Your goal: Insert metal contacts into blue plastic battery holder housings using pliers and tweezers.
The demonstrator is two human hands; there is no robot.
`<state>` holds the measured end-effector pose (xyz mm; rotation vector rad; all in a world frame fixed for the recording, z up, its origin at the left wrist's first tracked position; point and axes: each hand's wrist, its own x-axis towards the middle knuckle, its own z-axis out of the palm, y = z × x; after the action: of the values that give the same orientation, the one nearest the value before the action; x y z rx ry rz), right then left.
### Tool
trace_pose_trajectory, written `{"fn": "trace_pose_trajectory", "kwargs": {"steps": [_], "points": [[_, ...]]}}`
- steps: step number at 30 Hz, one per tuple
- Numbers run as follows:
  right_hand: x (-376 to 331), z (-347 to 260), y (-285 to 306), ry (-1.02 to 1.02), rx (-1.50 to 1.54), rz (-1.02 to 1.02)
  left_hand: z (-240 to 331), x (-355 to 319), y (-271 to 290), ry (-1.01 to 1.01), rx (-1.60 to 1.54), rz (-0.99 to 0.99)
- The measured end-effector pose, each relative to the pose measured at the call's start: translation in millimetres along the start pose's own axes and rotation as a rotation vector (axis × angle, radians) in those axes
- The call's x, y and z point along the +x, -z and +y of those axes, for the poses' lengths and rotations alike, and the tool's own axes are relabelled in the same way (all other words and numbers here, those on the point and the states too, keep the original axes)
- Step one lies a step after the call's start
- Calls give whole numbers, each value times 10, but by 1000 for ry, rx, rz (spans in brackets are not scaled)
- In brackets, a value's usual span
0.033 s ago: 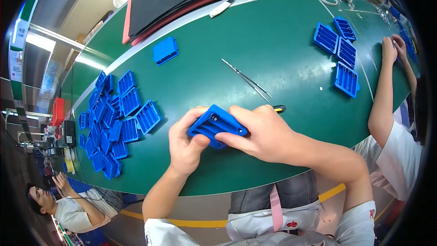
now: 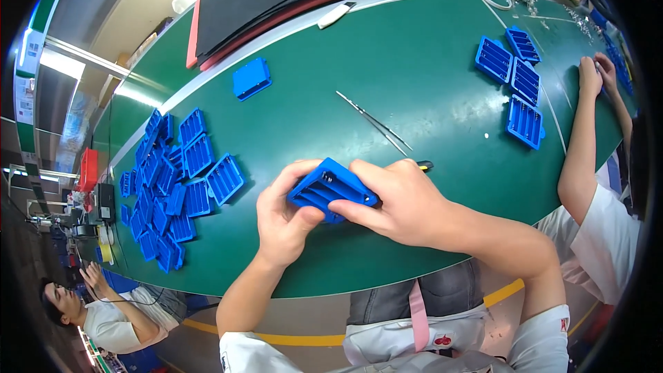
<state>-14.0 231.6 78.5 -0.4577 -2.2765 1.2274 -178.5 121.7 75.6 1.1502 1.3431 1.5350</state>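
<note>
A blue plastic battery case [image 2: 331, 192] with long slots and a small metal spring is held tilted above the green table, close to its near edge. My left hand [image 2: 283, 217] grips its left side, with the thumb at the lower edge. From the right, my right hand [image 2: 400, 204] clasps the other end, its thumb laid across the slots. Fingers under the case are hidden. Just beyond my hands lie metal tweezers [image 2: 373, 121]. A tool with a yellow and black end [image 2: 425, 165] shows partly from behind my right hand.
Many blue cases are heaped [image 2: 166, 197] at left; several more [image 2: 525, 83] lie at right. One blue case [image 2: 251, 79] sits face down, near a white-handled cutter [image 2: 336, 15] and black mat [image 2: 276, 7]. A co-worker's arms [image 2: 580, 159] rest at right; another person [image 2: 117, 311] is at left.
The battery case has shifted very slightly to the right in my hands. Both hands keep their grip, and the things on the table lie as before.
</note>
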Motion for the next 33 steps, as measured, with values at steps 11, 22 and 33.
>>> {"fn": "trace_pose_trajectory", "kwargs": {"steps": [11, 22, 33], "points": [[-2, 6, 63, 484, -568, 295, 35, 19, 3, -473, 274, -4], [33, 86, -30, 481, -509, 323, 79, 43, 19, -675, 473, 30], [18, 132, -68, 374, -344, 307, 184, 7, -60, -743, 677, 17]]}}
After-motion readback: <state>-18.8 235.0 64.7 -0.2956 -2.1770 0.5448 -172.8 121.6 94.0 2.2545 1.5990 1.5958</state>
